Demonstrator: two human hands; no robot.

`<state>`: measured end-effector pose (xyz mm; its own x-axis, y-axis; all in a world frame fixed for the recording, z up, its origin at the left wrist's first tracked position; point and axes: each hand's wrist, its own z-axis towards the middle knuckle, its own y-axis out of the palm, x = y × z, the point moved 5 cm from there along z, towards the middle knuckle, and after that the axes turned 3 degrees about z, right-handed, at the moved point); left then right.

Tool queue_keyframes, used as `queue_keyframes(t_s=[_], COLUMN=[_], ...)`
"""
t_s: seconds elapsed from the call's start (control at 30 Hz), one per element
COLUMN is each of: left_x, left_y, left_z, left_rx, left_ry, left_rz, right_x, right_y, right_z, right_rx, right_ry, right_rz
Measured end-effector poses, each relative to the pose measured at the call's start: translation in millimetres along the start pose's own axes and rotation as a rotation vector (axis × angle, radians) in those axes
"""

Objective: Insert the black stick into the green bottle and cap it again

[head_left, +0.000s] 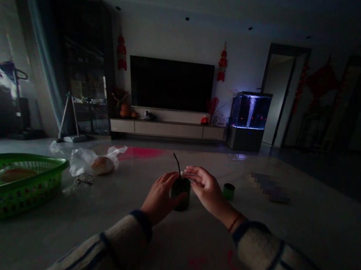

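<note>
A dark green cylinder (183, 203), like a small can or jar, stands upright on the table in front of me. My left hand (161, 194) is wrapped round its left side, with the thumb across its front. From its top rises a thin dark stem (177, 163), leaning to the left. My right hand (204, 186) reaches over the top from the right, its fingertips brought together beside the base of the stem. A small pale spot shows at those fingertips; what it is cannot be made out. To the right stands a short green cylinder (228, 192) with a dark top.
At the left is a green plastic basket (30, 192) with bread-like items inside. Beside it lie a clear plastic bag (81, 160), a round bun (103, 165) and glasses (84, 179). A blurred-out flat object (270, 188) lies at the right of the table (185, 266).
</note>
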<state>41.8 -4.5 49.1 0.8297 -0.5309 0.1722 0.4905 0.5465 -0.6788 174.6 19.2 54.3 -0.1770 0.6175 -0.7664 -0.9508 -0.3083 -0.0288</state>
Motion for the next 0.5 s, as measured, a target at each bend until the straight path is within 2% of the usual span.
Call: queue_keyframes(t_s=[0.27,0.5], left_x=[1.6,-0.1], left_y=[0.4,3.2], left_z=[0.3,0.2], left_rx=[-0.013,-0.021], left_ry=[0.024,0.025], left_rz=[0.005,0.008], right_x=[-1.8,-1.6], right_y=[0.9,-0.9], right_z=[-0.6,0.5], right_rx=[-0.026,-0.033], right_ry=[0.042,0.023], right_rz=[-0.054,-0.085])
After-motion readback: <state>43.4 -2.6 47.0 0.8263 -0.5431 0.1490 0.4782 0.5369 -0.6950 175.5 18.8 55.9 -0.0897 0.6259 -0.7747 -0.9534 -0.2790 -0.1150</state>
